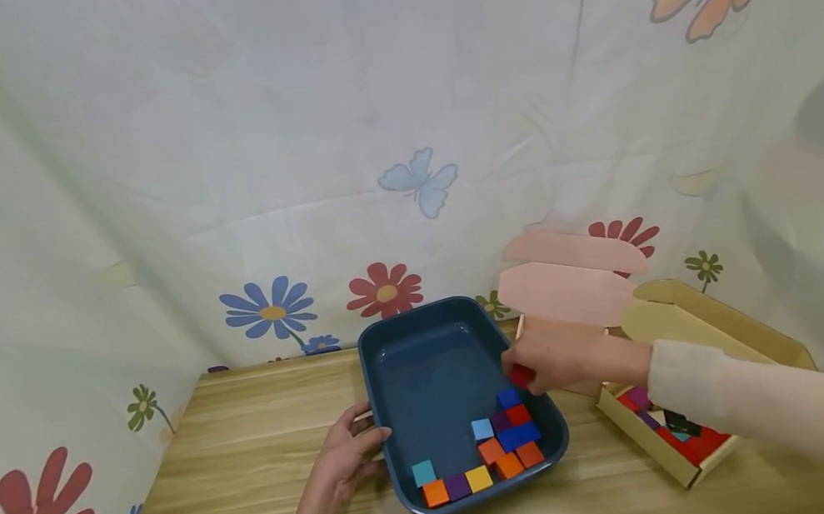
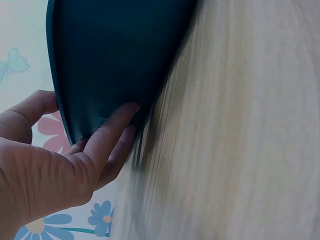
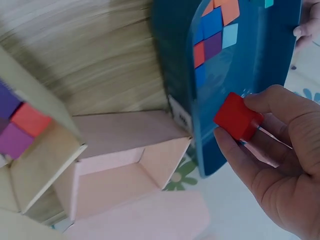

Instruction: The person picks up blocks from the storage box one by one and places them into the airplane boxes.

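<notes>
Closest of all, a pale sleeve [image 1: 766,400] is stretched in from the right, toward the right grip [image 1: 554,357], by which a red cube [image 3: 236,118] is pinched between thumb and fingertips. The cube is held at the right side of the blue tray [image 1: 425,381], just beyond the blue cube [image 1: 508,398] that ends the cluster; whether that neighbour is touched cannot be told. No longer axis is shown. That end is more nearly reached by the right grip, its back uppermost, its forearm angled across above the cardboard box [image 1: 648,440]. Opposite, the tray's left wall is clasped by the left grip [image 1: 346,456], thumb at the rim, fingers outside.
</notes>
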### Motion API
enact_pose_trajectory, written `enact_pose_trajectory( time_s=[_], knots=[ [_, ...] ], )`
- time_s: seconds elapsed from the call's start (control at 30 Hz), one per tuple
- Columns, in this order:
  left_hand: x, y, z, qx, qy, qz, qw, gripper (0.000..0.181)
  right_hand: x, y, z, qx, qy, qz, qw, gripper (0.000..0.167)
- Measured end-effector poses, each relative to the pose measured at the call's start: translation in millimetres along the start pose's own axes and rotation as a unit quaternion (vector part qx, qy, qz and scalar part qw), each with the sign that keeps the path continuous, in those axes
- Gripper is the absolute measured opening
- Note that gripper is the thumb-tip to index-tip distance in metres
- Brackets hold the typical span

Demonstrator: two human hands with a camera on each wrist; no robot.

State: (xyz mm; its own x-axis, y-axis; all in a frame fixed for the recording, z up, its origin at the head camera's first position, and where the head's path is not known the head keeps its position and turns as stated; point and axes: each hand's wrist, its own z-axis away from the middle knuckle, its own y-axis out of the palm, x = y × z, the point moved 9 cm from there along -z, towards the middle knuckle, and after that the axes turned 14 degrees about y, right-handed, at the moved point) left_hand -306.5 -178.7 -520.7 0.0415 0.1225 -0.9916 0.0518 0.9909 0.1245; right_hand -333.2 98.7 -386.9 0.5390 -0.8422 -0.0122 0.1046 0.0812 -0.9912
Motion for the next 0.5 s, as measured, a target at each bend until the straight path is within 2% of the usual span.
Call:
enact_pose_trajectory(
  time_s=[0.13, 0.27, 0.5],
  knots=[
    [0.4, 0.2, -0.8, 0.0, 0.0, 0.0, 1.0, 0.073, -15, 1, 5.0, 0.003, -0.002, -0.041, 0.9992, 0.022],
    [0.1, 0.8, -1.6, 0.0, 0.001, 0.002, 1.0, 0.073, -29, 0, 13.0, -0.007, -0.022, -0.068, 0.9974, 0.021],
    [-2.1, 2.2, -1.0, 0.0, 0.0, 0.004, 1.0, 0.075, -60, 7, 34.4, 0.015, -0.001, -0.07, 0.9975, 0.022]
  ],
)
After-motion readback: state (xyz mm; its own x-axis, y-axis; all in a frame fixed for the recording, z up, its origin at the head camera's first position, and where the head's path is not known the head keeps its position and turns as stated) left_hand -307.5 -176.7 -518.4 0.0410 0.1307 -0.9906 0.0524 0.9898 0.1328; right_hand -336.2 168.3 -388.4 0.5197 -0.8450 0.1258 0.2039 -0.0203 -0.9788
